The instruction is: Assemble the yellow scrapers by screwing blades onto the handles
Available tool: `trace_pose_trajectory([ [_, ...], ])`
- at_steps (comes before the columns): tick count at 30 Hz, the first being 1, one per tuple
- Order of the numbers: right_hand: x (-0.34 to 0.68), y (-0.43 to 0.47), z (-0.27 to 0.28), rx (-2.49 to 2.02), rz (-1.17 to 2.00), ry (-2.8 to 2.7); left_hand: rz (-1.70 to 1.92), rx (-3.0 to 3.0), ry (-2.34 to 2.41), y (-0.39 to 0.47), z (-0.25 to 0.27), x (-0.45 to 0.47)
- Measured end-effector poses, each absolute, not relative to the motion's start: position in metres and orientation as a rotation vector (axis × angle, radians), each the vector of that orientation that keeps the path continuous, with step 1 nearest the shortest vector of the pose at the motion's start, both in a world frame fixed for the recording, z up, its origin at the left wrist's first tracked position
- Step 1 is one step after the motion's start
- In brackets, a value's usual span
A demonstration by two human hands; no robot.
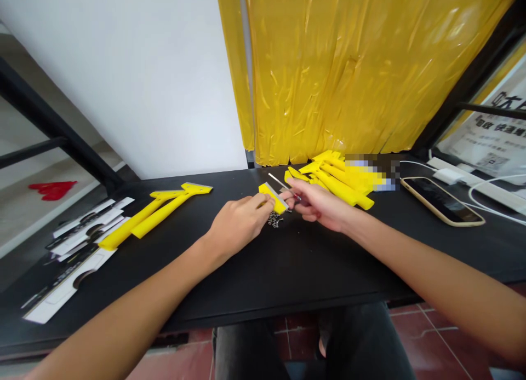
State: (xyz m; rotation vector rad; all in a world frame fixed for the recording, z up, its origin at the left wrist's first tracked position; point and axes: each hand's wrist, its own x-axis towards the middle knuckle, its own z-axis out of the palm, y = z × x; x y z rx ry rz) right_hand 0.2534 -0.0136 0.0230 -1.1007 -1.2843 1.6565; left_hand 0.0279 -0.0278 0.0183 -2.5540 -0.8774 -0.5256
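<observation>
My left hand (240, 221) is closed around a yellow scraper part with a metal strip along its edge (276, 196), held just above the black table. In my right hand (318, 202) is a thin screwdriver (278, 181), its metal shaft pointing up and left past the scraper. Its handle is mostly hidden by my fingers. A small pile of screws (274, 221) lies on the table below the scraper. Behind my right hand, several yellow scrapers (335, 177) lie in a heap. Two more yellow scrapers (158, 213) rest on the left side.
White and black flat cartons (69, 281) lie at the left end of the black table (230, 281). A phone (441, 201), white cables and a power strip (493, 188) occupy the right. Yellow plastic curtain (329, 79) and a white panel (135, 79) stand behind; black frame bars flank both sides.
</observation>
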Motion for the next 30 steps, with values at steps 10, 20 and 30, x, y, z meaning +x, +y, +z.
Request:
trace_pose_trajectory([
  [10,0.288,0.013,0.022,-1.200,0.654,-1.635,-1.882,-2.811,-1.955,-0.004,0.032,0.025],
  [20,0.291,0.012,0.029,-1.195,0.491,-1.582,-2.358,-2.854,-2.351,0.020,0.008,0.022],
  [30,0.286,0.010,0.027,-1.263,0.532,-1.622,-2.389,-2.791,-2.389,0.023,0.003,0.021],
])
